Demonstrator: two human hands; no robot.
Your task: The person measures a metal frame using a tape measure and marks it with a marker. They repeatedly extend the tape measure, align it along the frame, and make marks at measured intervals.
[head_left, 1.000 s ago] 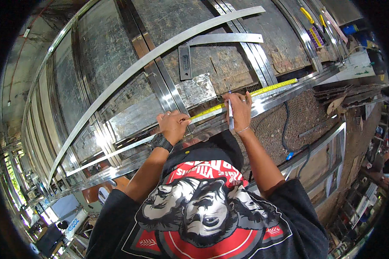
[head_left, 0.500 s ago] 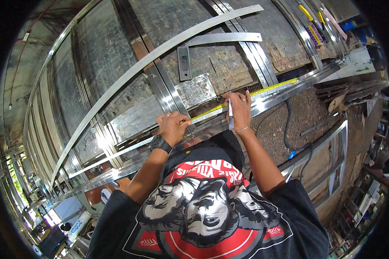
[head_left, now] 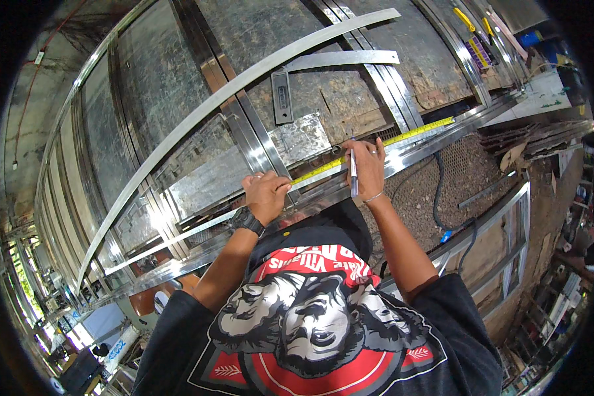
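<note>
A yellow tape measure blade (head_left: 416,132) lies stretched along shiny metal square tubes (head_left: 402,158) at the near edge of the workbench. My left hand (head_left: 265,198), wearing a dark wristwatch, is closed with thumb and fingers pinching the blade's left part. My right hand (head_left: 369,168) rests across the blade farther right, closed around a pale pen (head_left: 354,178) held nearly upright, its upper end by my fingers. Past this hand the blade runs on to the right along the tube. A pale narrow strip (head_left: 178,236) extends left from near my watch; whether it is tape cannot be made out.
Beyond my hands lie a try square (head_left: 282,98), a long curved-looking flat metal bar (head_left: 211,99) and crosswise metal tubes (head_left: 247,135). Yellow-handled tools (head_left: 465,20) sit at the far right. Below right are gravel (head_left: 472,175), a dark cable (head_left: 437,195) and a metal frame (head_left: 518,231).
Both hands keep their grips and have shifted only very slightly to the right. The tape blade and the tubes look nearly the same.
</note>
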